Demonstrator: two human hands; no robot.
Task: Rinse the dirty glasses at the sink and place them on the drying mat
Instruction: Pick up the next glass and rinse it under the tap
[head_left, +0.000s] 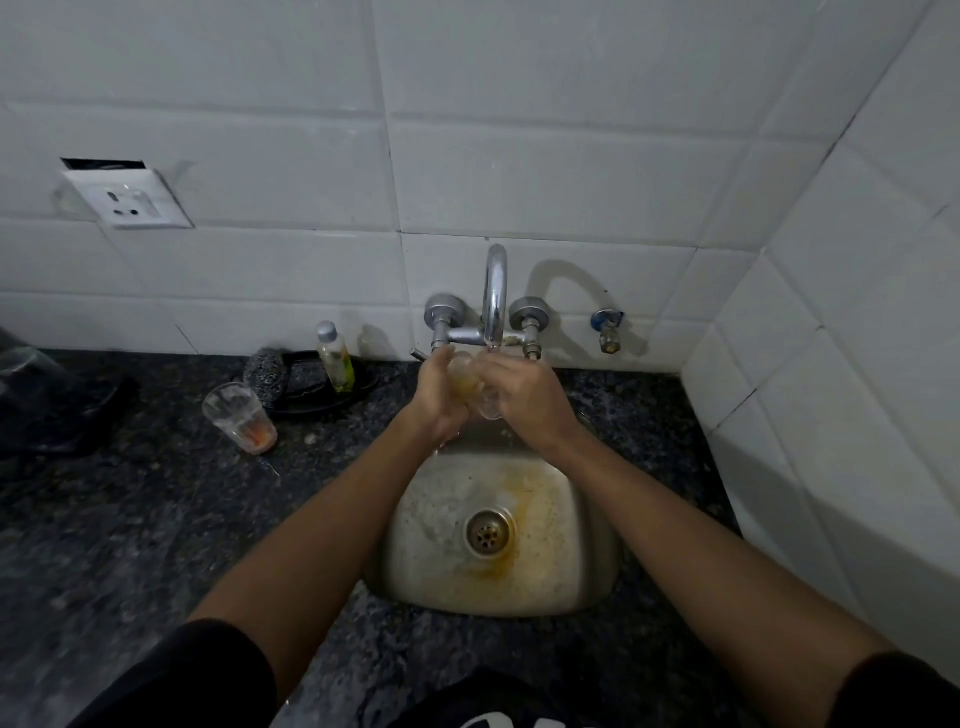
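Observation:
Under the chrome tap (494, 296) I hold a small clear glass (470, 384) with yellowish liquid in it, tilted over the steel sink (587, 525). My left hand (441, 395) grips it from the left and my right hand (524, 397) wraps round it from the right. Most of the glass is hidden by my fingers. Orange-yellow residue streaks the sink basin toward the drain (487, 533). A second dirty glass (240, 418) with orange dregs stands upright on the dark counter to the left.
A black dish (317, 402) behind the second glass holds a steel scrubber (266, 373) and a small bottle (335, 358). A dark object (57, 410) lies at the far left. A wall socket (127, 200) sits above the counter. White tiled walls close in behind and at the right.

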